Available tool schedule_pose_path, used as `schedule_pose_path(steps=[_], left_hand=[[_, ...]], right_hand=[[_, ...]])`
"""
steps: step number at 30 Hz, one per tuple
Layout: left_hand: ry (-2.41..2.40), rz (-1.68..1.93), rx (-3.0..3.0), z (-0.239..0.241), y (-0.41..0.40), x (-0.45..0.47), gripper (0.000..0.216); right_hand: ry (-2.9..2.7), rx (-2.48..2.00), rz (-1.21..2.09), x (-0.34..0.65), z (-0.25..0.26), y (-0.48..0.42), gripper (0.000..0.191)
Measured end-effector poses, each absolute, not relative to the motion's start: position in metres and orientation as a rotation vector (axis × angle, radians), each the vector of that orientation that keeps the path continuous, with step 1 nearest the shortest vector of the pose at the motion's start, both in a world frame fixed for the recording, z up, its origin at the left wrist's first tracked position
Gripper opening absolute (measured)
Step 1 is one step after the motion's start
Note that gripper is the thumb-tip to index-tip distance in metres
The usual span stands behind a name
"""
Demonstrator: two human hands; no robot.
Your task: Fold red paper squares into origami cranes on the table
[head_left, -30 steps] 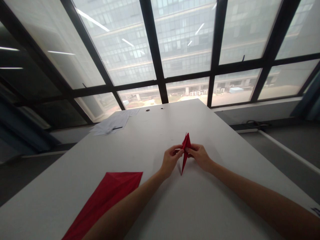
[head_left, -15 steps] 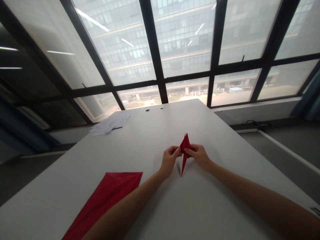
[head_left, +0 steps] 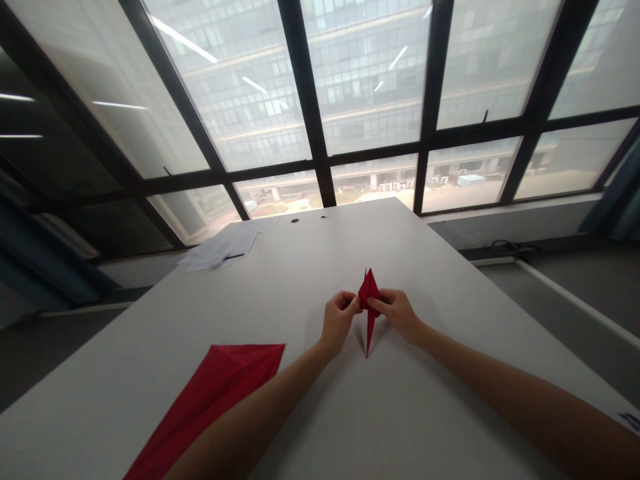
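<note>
A small folded red paper piece [head_left: 371,291], like an origami figure, is held between my two hands just above the white table [head_left: 415,407]. One narrow point of it hangs down toward me, and a wider pointed part sticks up on the far side. My left hand [head_left: 340,320] pinches its left edge between thumb and fingers. From the other side my right hand [head_left: 397,312] grips it, the thumb lying across its front and the fingers behind. Partly under my left forearm lies a larger sheet of creased red paper [head_left: 215,393].
Loose white papers [head_left: 220,243] with a dark pen [head_left: 234,256] on them rest at the table's far left. Two small holes are near the far edge. Beyond stand tall windows [head_left: 370,80] with dark frames, and blue curtains [head_left: 45,253] hang at the sides.
The folded red paper has turned slightly, so its lower point has swung a little to the right and its top a little to the left. Both hands keep hold of it.
</note>
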State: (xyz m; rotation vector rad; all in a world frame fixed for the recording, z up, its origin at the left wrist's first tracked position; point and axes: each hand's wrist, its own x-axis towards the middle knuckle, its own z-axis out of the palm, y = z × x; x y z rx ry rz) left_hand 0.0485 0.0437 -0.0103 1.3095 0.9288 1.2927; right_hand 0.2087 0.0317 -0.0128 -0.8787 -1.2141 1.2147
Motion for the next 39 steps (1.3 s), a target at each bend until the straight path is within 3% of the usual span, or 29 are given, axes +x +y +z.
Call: schedule_pose_path(steps=[14,24,39], left_hand=[[0.864,1.306,1.399,-0.002,0.04,0.049,0.04],[0.861,1.218,1.337,-0.006,0.043,0.048,0.026],[0.915,1.31,1.479,0.004,0.034,0.049,0.026]], right_hand=[[-1.173,-0.873,1.244,0.209,-0.011,0.032,0.035],[-1.196,-0.872,1.268,0.21,-0.016,0.034,0.034],[-1.146,-0.79,1.244,0.211,-0.012,0.031,0.029]])
